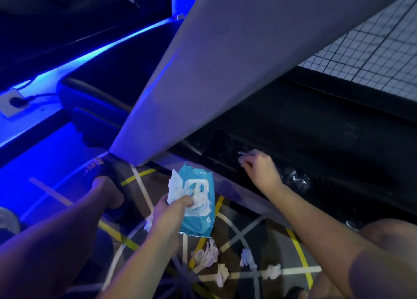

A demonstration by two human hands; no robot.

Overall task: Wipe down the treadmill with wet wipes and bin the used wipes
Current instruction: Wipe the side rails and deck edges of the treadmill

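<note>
Left hand: the left hand (pixel 171 210) grips a blue pack of wet wipes (pixel 199 219) out over the floor. The thumb curls onto the white opening, where the lid stands flipped up and a wipe pokes out.
Right hand: the right hand (pixel 261 170) is off to the right, fingers curled and pinching a white wipe (pixel 246 154) against the black side of the treadmill (pixel 316 127).
Treadmill: its dark base runs from the middle to the right edge. A broad grey post (pixel 214 73) slants up from it, its lower end just above the pack.
Used wipes: several crumpled used wipes (pixel 206 254) lie scattered on the floor (pixel 248 233) below the pack, between the two forearms.
Floor: dark, crossed by white and yellow lines.
Foot: a foot (pixel 108 195) in a black sandal (pixel 106 170) rests left of the pack, near the bottom of the post.
Left side: a blue light strip (pixel 108 48) glows along the edge, with a socket (pixel 13 102) below it that has a cable plugged in.
</note>
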